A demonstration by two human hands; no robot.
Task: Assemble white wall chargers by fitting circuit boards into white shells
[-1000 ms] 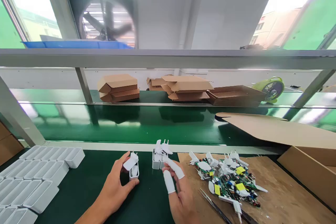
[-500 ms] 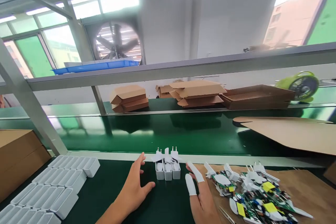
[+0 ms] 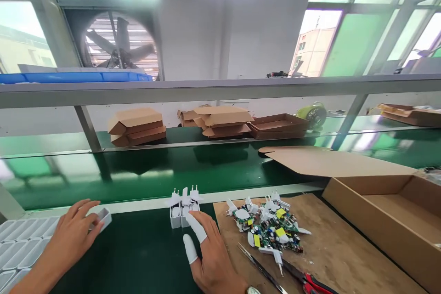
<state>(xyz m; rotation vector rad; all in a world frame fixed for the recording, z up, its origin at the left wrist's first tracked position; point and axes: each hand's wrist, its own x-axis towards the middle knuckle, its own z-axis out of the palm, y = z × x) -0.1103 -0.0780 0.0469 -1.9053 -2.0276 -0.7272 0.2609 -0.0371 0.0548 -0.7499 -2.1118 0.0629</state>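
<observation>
At the lower left, my left hand [image 3: 70, 239] has its fingers closed round a white plastic case [image 3: 105, 217] at the right end of the back row of white cases [image 3: 20, 248]. My right hand [image 3: 210, 252], with white covers on two fingertips, is spread and holds nothing. Just beyond it stand three upright white cases [image 3: 175, 217] with plug parts in their tops; my fingers partly hide the right one. Right of that hand, a pile of circuit boards [image 3: 272, 225] with white plug parts lies on brown paper [image 3: 330, 234].
Tweezers [image 3: 262, 268] and red-handled pliers [image 3: 310, 281] lie near the front edge. An open carton [image 3: 386, 220] stands at the right. Behind the bench runs a green belt [image 3: 138, 179] with a cardboard sheet [image 3: 334, 161] over it; folded boxes [image 3: 138, 124] sit further back.
My left hand has moved left from beside the three upright cases to the row of cases and closed on one. The view has turned right, bringing the pliers and open carton into sight.
</observation>
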